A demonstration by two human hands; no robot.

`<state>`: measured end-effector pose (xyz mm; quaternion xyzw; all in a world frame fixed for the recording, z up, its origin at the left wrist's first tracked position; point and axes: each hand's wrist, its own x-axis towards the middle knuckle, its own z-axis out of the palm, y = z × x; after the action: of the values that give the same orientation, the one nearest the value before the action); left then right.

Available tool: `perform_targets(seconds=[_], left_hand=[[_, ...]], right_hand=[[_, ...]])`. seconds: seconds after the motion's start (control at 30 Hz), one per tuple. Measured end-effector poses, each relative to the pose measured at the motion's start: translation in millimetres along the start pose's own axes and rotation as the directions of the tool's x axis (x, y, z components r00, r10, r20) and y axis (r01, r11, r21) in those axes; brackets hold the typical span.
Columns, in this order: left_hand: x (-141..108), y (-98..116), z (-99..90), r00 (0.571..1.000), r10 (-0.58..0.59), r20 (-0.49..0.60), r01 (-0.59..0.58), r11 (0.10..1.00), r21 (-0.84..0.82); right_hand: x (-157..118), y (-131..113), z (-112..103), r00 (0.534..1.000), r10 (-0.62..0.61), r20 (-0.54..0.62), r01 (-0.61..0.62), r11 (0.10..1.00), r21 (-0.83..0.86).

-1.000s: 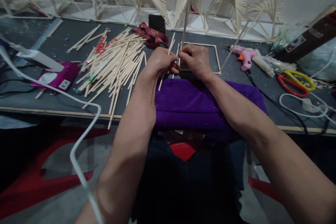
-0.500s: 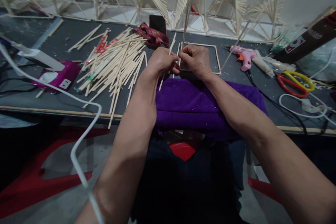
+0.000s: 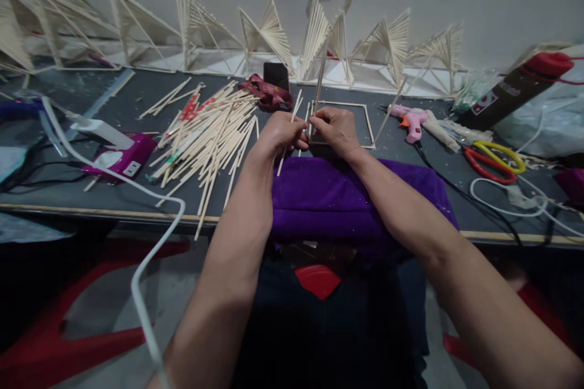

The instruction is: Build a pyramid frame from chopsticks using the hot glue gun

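My left hand point(image 3: 285, 132) is closed on a thin wooden stick point(image 3: 283, 160) that slants up past the fingers. Just right of it, the fingers of my right hand point(image 3: 336, 129) pinch near the foot of an upright stick point(image 3: 321, 79) at the left side of a square stick frame point(image 3: 370, 126). Another stick leans up from the frame's near right corner. The fingertips of both hands are close together. A purple cloth point(image 3: 323, 191) lies at the table edge below my wrists.
Left lies a pile of loose sticks point(image 3: 214, 140), near a magenta power adapter point(image 3: 123, 158). A pink glue gun point(image 3: 413, 121), scissors point(image 3: 497, 161) and a dark bottle point(image 3: 506, 94) are right. Twisted stick models point(image 3: 269, 36), a phone point(image 3: 276, 76) and a lanyard point(image 3: 264, 94) are behind.
The view has tilted up, so the table and hands appear lower and more wall shows. Both hands keep nearly the same grip and place beside the frame.
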<state>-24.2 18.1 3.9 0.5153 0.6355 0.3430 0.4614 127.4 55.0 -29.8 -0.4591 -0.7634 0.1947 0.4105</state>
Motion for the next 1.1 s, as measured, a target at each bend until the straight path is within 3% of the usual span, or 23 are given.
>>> perform_targets(seconds=[0.53, 0.7, 0.93, 1.1], left_hand=[[-2.7, 0.9, -0.1, 1.0, -0.007, -0.024, 0.006, 1.0, -0.017], [0.2, -1.4, -1.7, 0.996, 0.035, -0.082, -0.034, 0.999, 0.009], [2.9, -1.4, -9.2, 0.973, 0.095, -0.211, -0.104, 0.994, -0.03], [5.6, -3.5, -10.5, 0.97, 0.118, -0.213, -0.125, 0.992, -0.019]], right_hand=[[-7.5, -9.5, -5.7, 0.998, 0.019, 0.054, -0.021, 0.999, 0.028], [-7.0, -7.0, -5.9, 0.997, 0.053, 0.048, -0.054, 0.998, 0.027], [-5.7, -4.9, -16.5, 0.992, 0.09, -0.094, -0.081, 0.992, 0.096], [-4.7, -0.6, -22.8, 0.981, 0.121, -0.15, -0.104, 0.987, 0.121]])
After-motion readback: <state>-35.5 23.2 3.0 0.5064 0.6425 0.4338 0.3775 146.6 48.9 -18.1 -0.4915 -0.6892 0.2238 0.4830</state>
